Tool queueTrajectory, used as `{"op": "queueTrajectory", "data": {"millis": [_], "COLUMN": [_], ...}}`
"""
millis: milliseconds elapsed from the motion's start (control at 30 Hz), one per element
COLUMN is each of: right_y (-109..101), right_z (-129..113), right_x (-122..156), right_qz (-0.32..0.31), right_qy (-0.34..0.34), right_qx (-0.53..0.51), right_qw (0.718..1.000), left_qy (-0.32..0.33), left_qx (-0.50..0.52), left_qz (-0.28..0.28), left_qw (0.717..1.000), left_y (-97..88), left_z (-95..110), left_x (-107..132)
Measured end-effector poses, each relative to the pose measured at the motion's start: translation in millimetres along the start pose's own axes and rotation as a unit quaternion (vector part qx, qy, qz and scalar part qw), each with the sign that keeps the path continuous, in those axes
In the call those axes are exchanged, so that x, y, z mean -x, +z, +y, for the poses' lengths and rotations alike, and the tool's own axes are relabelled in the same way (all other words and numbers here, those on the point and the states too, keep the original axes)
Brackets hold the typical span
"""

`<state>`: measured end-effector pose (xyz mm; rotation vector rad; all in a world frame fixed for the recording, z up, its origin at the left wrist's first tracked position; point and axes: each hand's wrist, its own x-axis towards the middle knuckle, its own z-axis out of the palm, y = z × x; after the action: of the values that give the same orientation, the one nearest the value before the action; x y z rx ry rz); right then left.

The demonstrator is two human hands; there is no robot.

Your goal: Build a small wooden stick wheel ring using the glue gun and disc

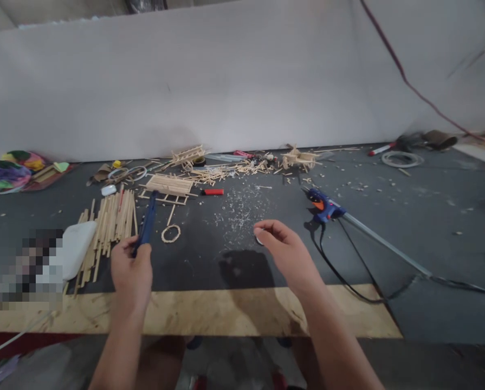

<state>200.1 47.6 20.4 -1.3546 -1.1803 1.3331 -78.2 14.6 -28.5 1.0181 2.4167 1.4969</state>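
Note:
In my left hand [130, 265], a long dark-blue tool [147, 225], shaped like a utility knife, points away from me over the wooden sticks. My right hand [285, 249] is closed in a pinch above the black tabletop, with a small whitish thing [259, 236] at its fingertips that I cannot make out. Beyond its fingers, white scraps [242, 208] are scattered. Between my hands lies a small wooden ring [170, 233], and behind it a flat stick frame [167, 187]. To the right rests a blue glue gun [323, 206] with a glue stick in its back.
A bundle of sticks [114, 219] lies left, beside a white device [78, 244] with a cable. A red lighter [213, 192] is at the middle. Stick models [299, 158], a coil of clear tube [402, 158] and colourful cloth [12, 170] line the back. The black cord [340, 281] curves at right.

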Motion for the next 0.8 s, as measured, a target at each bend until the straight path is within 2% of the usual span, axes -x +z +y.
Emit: {"op": "queueTrajectory", "data": {"millis": [100,167,267,400,500,633,700,800], "right_y": [13.3,20.7,25.7,19.3,9.5,-1.3,-3.9,-3.9], "right_z": [-2.2,-1.2,1.6,0.7,-2.0,-1.8,-0.2,2.1], "right_x": [5.3,7.5,7.8,7.0,8.1,6.8,4.1,0.4], "right_qz": [-0.049,-0.091,-0.122,-0.102,-0.046,0.013,0.021,0.021], "right_qy": [0.033,0.056,0.074,0.095,0.139,0.166,0.165,0.146], "right_qx": [-0.057,-0.09,-0.165,-0.263,-0.298,-0.313,-0.318,-0.358], "right_qw": [0.997,0.99,0.976,0.955,0.943,0.935,0.933,0.922], "left_qy": [-0.002,0.006,0.018,0.058,0.098,0.136,0.122,0.061], "left_qx": [0.128,0.173,0.24,0.275,0.232,0.205,0.23,0.284], "left_qz": [-0.009,-0.029,-0.106,-0.22,-0.269,-0.318,-0.33,-0.353], "left_qw": [0.992,0.984,0.965,0.934,0.93,0.915,0.907,0.89], "left_y": [9.1,17.1,29.5,43.0,47.6,47.2,45.2,39.3], "left_z": [35.0,61.7,93.9,107.9,106.9,109.6,111.6,111.5], "left_x": [39.2,71.1,117.5,156.4,162.8,154.4,150.5,147.3]}}
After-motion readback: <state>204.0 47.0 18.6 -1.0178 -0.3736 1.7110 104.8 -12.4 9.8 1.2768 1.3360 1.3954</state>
